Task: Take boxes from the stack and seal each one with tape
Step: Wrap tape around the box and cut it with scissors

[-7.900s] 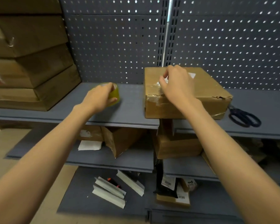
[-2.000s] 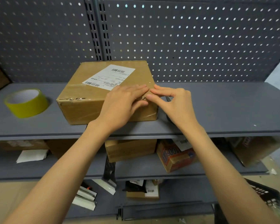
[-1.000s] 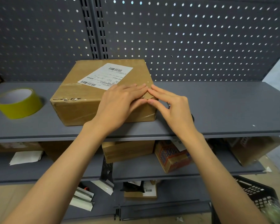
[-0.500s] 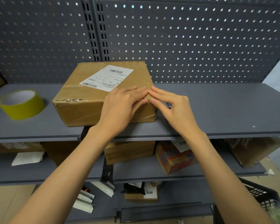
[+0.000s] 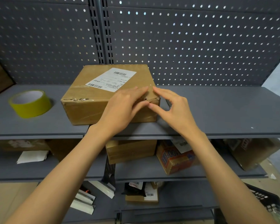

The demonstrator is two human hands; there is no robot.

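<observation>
The brown cardboard box with a white printed shipping label sits on the grey metal shelf, just left of centre, against the grey perforated back panel. Its near right top corner, at about four o'clock on the lid, looks torn and crumpled, and that is where trouble would likely start: clear tape pressed over ragged card may bridge the tear rather than bond to it, so the edge could lift again. Pressing hard on a weakened corner may also crush it further, or wrinkle the tape so that it traps air. Whether tape already covers that spot cannot be told; only a faint sheen shows on the front face.

The yellow roll of tape lies flat on the shelf at nine o'clock from the box, well apart from both hands, so fetching another strip means letting go of the corner.

The left hand reaches in from six o'clock, palm down, its straight fingers laid on the lid beside the damaged corner and its thumb against the front face; it grips nothing. The right hand comes in from five o'clock, its fingers extended towards the same corner, with thumb and forefinger slightly parted; it holds nothing that I can see.
</observation>
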